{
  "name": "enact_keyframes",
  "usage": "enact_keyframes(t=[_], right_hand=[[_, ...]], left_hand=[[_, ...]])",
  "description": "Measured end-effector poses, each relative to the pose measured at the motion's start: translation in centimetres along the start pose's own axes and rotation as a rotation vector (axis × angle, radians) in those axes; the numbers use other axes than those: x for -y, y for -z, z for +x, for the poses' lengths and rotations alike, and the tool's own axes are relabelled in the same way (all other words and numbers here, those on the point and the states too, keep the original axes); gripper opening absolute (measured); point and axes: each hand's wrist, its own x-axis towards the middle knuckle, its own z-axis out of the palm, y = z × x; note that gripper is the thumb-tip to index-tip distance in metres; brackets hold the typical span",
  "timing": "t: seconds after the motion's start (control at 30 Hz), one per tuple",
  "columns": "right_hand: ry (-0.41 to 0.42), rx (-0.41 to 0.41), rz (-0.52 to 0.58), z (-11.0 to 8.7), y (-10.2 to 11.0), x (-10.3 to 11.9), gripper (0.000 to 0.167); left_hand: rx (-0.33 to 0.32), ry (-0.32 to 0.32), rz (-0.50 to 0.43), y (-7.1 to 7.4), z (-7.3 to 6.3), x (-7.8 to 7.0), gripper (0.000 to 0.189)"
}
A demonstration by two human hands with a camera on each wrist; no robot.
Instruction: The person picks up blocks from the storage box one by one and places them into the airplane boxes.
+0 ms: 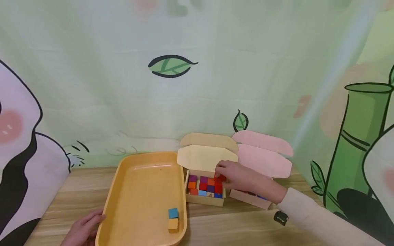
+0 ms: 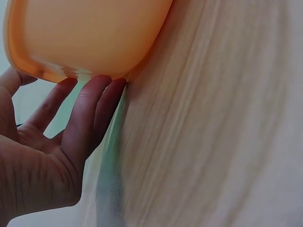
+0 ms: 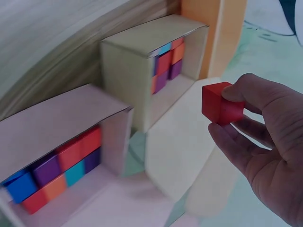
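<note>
My right hand [image 1: 235,176] pinches a red cube block [image 3: 221,104] between thumb and fingertips. In the head view this hand is over the right side of a cream box [image 1: 204,200], whose lid stands raised. Rows of coloured cubes sit inside that box, among them an orange cube [image 1: 192,185] and a light blue cube [image 1: 202,193]. My left hand [image 1: 84,227] touches the left edge of a yellow tray [image 1: 143,191]. In the left wrist view its extended fingers rest against the tray's outer side. A blue cube [image 1: 173,213] and a yellow cube [image 1: 173,225] lie in the tray.
To the right of the cream box is a pink box [image 1: 250,199] with its lid up; my right forearm partly covers it. More coloured cubes fill it, including a purple cube [image 3: 46,169]. A printed cloth [image 1: 197,95] hangs behind the wooden table [image 1: 227,229].
</note>
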Motion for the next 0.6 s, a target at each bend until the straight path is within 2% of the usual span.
enact_keyframes(t=[0.13,0.37,0.6], right_hand=[[-0.041,0.029,0.02,-1.7,-0.1,-1.1,0.017],[-0.105,0.1,0.031,-4.1,-1.0,-3.5,0.021],[-0.139,0.19,0.08,-5.5,-2.3,-5.6,0.02]], left_hand=[[0.0,0.002,0.014,0.0,0.0,-0.1,0.081],[0.003,0.011,-0.048,-0.1,0.0,-0.1,0.082],[-0.004,0.003,-0.052,-0.2,-0.1,0.0,0.076]])
